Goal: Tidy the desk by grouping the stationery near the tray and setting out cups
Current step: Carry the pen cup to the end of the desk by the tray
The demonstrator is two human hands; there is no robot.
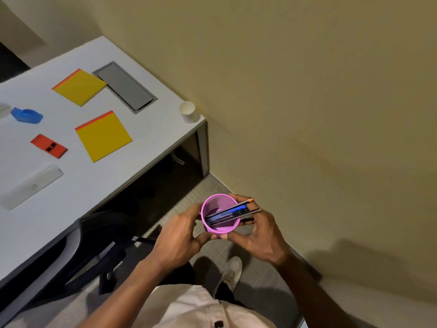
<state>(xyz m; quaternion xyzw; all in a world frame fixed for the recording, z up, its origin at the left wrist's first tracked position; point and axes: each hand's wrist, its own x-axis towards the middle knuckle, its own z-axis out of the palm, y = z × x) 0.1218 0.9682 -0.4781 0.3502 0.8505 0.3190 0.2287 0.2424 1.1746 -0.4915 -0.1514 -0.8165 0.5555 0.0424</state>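
Off the desk's right side, over the floor, I hold a purple mesh pen cup (214,204) tilted toward me. My left hand (178,237) grips its left side and bottom. My right hand (257,233) wraps its right side and presses on several pens and pencils (233,213) that stick out of it. A white paper cup (188,111) stands upright at the desk's far right corner. Two yellow sticky-note pads lie on the desk, one (79,87) farther back and one (104,136) closer.
The white desk (99,181) also bears a blue tape dispenser (26,115), a red flat box (49,146), a white oblong case (30,187) and a grey cable hatch (124,87). A dark chair (94,252) sits under the desk edge. The beige wall is close on the right.
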